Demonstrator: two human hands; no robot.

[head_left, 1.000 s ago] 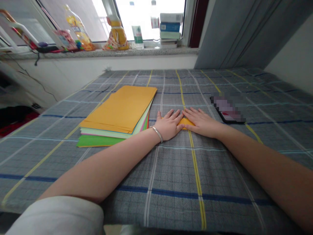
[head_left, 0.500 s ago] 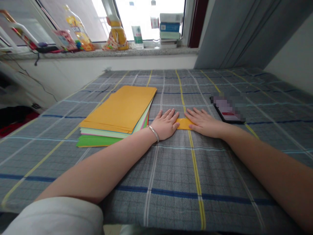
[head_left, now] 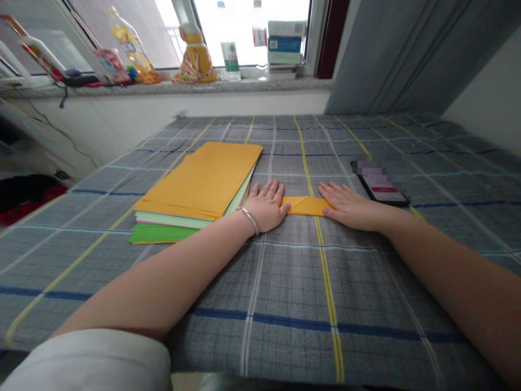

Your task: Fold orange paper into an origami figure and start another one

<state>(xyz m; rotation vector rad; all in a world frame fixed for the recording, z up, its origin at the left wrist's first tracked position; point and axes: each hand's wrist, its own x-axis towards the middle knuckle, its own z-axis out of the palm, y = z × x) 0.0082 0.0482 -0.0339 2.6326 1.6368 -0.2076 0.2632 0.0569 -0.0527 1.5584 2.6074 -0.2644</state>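
Note:
A narrow folded strip of orange paper lies flat on the checked cloth, with a slanting fold line near its middle. My left hand lies palm down on its left end, fingers stretched out and a silver bangle at the wrist. On the right end rests my right hand, also flat with fingers extended. Both ends of the strip are hidden under the hands. Just left of my left hand sits a stack of coloured paper, orange on top with green and white sheets below.
A phone lies beyond my right wrist. The grey checked cloth covers the table. Along the window sill stand bottles, a green and white tube and a pile of boxes.
My hands have slid apart along the paper strip, the left one leftward and the right one rightward. More of the orange strip shows between them.

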